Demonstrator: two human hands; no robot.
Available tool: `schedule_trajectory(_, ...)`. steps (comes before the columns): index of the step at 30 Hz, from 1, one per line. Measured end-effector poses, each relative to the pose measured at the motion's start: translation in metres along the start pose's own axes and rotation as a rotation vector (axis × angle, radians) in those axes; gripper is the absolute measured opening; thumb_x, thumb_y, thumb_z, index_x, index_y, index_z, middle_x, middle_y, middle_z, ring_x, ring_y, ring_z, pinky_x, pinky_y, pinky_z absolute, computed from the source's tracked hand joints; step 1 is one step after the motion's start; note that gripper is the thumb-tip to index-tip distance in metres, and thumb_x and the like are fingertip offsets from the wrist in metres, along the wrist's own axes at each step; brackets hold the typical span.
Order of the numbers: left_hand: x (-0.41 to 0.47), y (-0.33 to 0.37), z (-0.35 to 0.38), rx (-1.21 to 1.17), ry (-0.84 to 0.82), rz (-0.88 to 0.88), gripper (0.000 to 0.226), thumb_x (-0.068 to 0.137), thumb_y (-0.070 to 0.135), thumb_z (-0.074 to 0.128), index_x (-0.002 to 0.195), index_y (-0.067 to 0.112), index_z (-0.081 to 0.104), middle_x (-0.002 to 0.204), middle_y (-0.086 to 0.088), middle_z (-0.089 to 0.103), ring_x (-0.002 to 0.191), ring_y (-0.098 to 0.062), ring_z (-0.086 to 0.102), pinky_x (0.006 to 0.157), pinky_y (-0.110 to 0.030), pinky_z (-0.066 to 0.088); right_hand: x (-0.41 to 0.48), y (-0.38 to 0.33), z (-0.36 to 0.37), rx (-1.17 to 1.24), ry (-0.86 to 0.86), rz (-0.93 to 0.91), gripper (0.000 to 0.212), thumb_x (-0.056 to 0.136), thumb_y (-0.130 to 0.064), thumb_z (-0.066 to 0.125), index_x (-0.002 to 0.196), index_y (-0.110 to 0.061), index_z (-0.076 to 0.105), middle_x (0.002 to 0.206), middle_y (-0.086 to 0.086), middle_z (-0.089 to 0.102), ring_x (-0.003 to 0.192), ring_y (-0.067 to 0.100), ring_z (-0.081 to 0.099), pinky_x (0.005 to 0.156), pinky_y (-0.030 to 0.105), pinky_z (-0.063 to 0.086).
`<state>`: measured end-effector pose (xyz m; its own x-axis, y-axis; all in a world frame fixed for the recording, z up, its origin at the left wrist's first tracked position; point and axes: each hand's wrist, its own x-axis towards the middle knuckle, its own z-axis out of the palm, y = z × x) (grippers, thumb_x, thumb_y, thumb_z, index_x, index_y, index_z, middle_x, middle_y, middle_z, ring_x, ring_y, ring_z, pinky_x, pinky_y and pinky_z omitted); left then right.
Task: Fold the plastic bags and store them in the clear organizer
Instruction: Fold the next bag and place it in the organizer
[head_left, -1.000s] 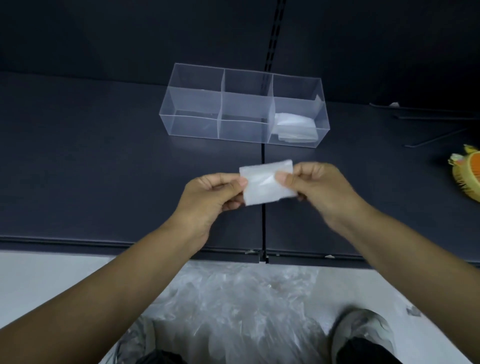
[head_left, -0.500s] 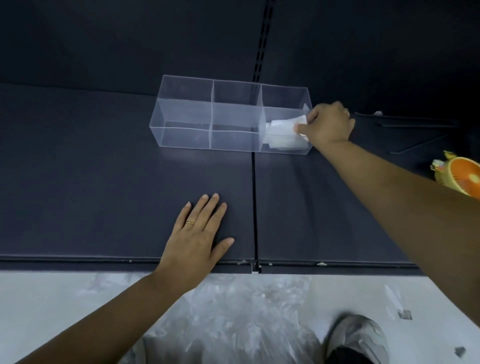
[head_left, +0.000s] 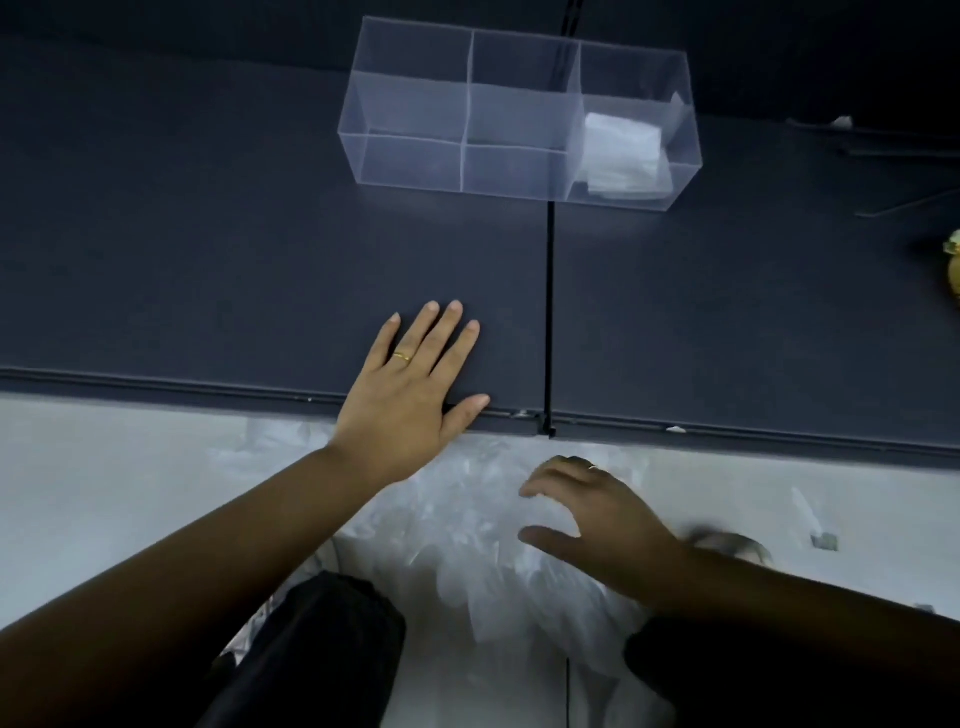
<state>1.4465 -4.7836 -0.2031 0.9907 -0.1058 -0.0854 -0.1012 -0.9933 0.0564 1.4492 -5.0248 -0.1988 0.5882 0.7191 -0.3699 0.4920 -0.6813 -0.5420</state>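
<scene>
Hovering open-fingered over the crumpled heap of clear plastic bags (head_left: 467, 525) below the dark desk (head_left: 208, 260), the right hand (head_left: 597, 525) may drag up several clinging together, while the left hand (head_left: 410, 395) lies flat on the desk and folded white bags (head_left: 623, 156) sit in the right compartment of the clear plastic organizer (head_left: 415, 104).

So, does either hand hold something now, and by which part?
Nothing is held. The left hand lies flat on the table, and the right hand is spread open over the loose plastic bags, gripping none.
</scene>
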Motion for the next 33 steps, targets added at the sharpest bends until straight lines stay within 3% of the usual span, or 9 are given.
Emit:
schedule_trajectory(2, 0.0, -0.001, 0.0, 0.006, 0.001, 0.003, 0.07, 0.097, 0.058, 0.013, 0.153, 0.016, 0.019, 0.16, -0.007, 0.019, 0.148, -0.025, 0.015, 0.119, -0.048, 0.015, -0.001, 0.018, 0.023, -0.073, -0.108, 0.225, 0.076, 0.083, -0.064, 0.055, 0.143, -0.022, 0.035, 0.143, -0.004, 0.037, 0.131, 0.014, 0.034, 0.111, 0.035, 0.028)
schedule_trajectory(4, -0.001, -0.001, 0.0, 0.009, 0.004, 0.005, 0.07, 0.097, 0.058, 0.012, 0.153, 0.016, 0.018, 0.16, -0.007, 0.018, 0.148, -0.024, 0.014, 0.119, -0.048, 0.014, 0.002, 0.031, 0.031, -0.106, -0.173, 0.314, 0.068, 0.082, -0.059, 0.06, 0.134, -0.02, 0.042, 0.131, -0.003, 0.047, 0.123, 0.018, 0.043, 0.104, 0.034, 0.031)
schedule_trajectory(8, -0.001, -0.002, 0.0, -0.013, -0.005, 0.002, 0.071, 0.097, 0.059, 0.01, 0.153, 0.016, 0.017, 0.16, -0.008, 0.017, 0.148, -0.024, 0.013, 0.119, -0.048, 0.013, -0.004, 0.031, 0.025, -0.065, -0.155, 0.256, 0.025, 0.087, -0.043, 0.061, 0.08, -0.02, 0.057, 0.078, -0.01, 0.051, 0.08, 0.014, 0.052, 0.078, 0.028, 0.035)
schedule_trajectory(13, -0.002, -0.002, -0.008, -0.091, -0.038, 0.001, 0.075, 0.094, 0.064, 0.006, 0.153, 0.019, 0.013, 0.162, -0.003, 0.007, 0.149, -0.018, 0.0, 0.121, -0.042, 0.001, -0.015, 0.006, -0.029, 0.229, 0.027, 0.017, 0.034, 0.089, -0.048, 0.055, 0.087, -0.02, 0.074, 0.09, -0.012, 0.065, 0.088, 0.003, 0.059, 0.083, 0.023, 0.045)
schedule_trajectory(16, 0.0, -0.007, -0.026, -0.551, -0.105, -0.091, 0.08, 0.087, 0.072, 0.007, 0.15, 0.027, 0.027, 0.161, 0.009, 0.012, 0.146, -0.002, -0.004, 0.119, -0.031, -0.008, -0.015, -0.011, -0.069, 0.518, 0.172, 0.024, 0.037, 0.081, -0.052, 0.058, 0.08, -0.018, 0.073, 0.073, -0.009, 0.065, 0.069, 0.0, 0.06, 0.067, 0.014, 0.044)
schedule_trajectory(21, -0.003, 0.013, -0.07, -1.57, -0.365, -0.178, 0.059, 0.083, 0.075, 0.044, 0.128, 0.039, 0.058, 0.129, 0.016, 0.061, 0.125, -0.004, 0.052, 0.102, -0.024, 0.042, 0.016, -0.016, -0.113, 0.814, 0.445, 0.073, 0.053, 0.082, -0.043, 0.062, 0.08, 0.01, 0.059, 0.069, 0.034, 0.047, 0.059, 0.022, 0.044, 0.054, 0.031, 0.04)
schedule_trajectory(24, 0.005, 0.028, -0.074, -1.65, -0.294, -0.334, 0.032, 0.077, 0.034, 0.074, 0.104, 0.016, 0.072, 0.099, -0.003, 0.075, 0.091, -0.015, 0.071, 0.073, -0.021, 0.054, 0.035, -0.009, -0.124, 0.876, 0.527, 0.099, 0.051, 0.09, -0.036, 0.06, 0.087, 0.014, 0.057, 0.073, 0.027, 0.055, 0.063, 0.023, 0.048, 0.058, 0.03, 0.044)
schedule_trajectory(28, 0.011, 0.007, -0.068, -1.654, -0.039, -0.62, 0.017, 0.072, 0.033, 0.07, 0.076, 0.018, 0.077, 0.073, 0.001, 0.074, 0.063, -0.01, 0.068, 0.057, -0.02, 0.053, 0.045, 0.019, -0.136, 0.917, 0.625, 0.18, 0.052, 0.09, -0.04, 0.062, 0.082, 0.011, 0.058, 0.077, 0.018, 0.056, 0.072, 0.024, 0.05, 0.07, 0.037, 0.044)
schedule_trajectory(33, 0.014, -0.027, -0.062, -1.626, 0.139, -0.643, 0.02, 0.074, 0.034, 0.07, 0.075, 0.014, 0.073, 0.071, 0.0, 0.071, 0.063, -0.011, 0.065, 0.06, -0.022, 0.054, 0.045, 0.05, -0.149, 0.89, 0.626, 0.252, 0.015, 0.084, -0.032, 0.069, 0.081, -0.017, 0.072, 0.065, -0.01, 0.068, 0.058, 0.001, 0.059, 0.057, 0.016, 0.048)
